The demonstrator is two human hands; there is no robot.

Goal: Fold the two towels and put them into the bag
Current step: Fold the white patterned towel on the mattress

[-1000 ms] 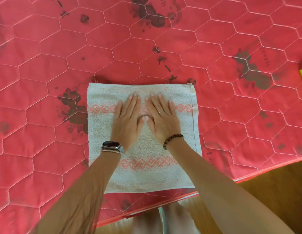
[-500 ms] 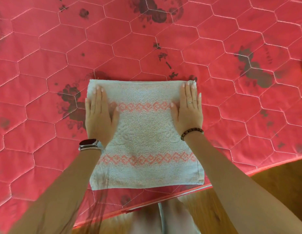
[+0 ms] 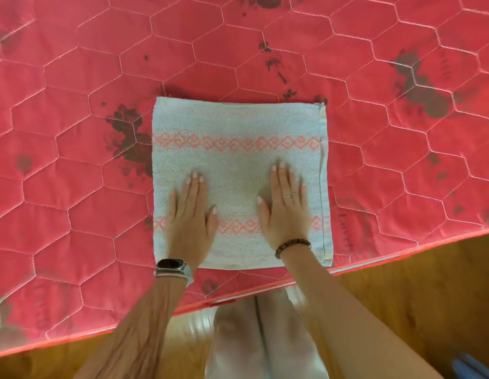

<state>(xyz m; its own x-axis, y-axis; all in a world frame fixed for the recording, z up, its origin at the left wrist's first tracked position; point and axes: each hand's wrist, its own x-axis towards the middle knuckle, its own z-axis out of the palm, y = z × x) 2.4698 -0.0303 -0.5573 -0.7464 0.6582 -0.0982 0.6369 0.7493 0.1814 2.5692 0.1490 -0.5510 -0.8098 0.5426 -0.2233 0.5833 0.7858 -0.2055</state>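
**1. Towel** point(image 3: 238, 119). Pale grey-blue terry, folded to a near-square, with two pink woven diamond bands running from 9 to 3 o'clock. It lies flat at the centre of the view on the mattress. Its near edge is close to the mattress border at 6 o'clock. Layered hems show along its 3 o'clock side.

**2. Left hand** point(image 3: 190, 220). Palm down on the towel's 7 o'clock quarter. The fingers are straight and together, pointing to 12 o'clock, with the thumb spread toward 3 o'clock. It presses flat and grasps nothing, and it covers part of the near pink band. A dark-faced smartwatch point(image 3: 172, 265) sits on the wrist, just off the towel's near edge.

**3. Right hand** point(image 3: 285, 214). Palm down on the towel's 5 o'clock quarter. The fingers are straight and released, with the thumb spread toward 9 o'clock. There is a ring point(image 3: 287, 196) on one finger and a brown bead bracelet point(image 3: 292, 246) on the wrist. The two hands are apart, with bare towel between them.

**4. Mattress** point(image 3: 101, 64). Red quilted cover with hexagon stitching and dark flower prints, one at the towel's 9 o'clock edge. It fills the view from 9 through 12 to 3 o'clock.

**5. Wooden floor** point(image 3: 415, 296). Brown, below the mattress border from 4 to 7 o'clock.

**6. Legs** point(image 3: 265, 337). In pale trousers at 6 o'clock, blurred.

**7. Blue object** point(image 3: 470, 365). In the 5 o'clock corner, cut off by the frame and unidentifiable.
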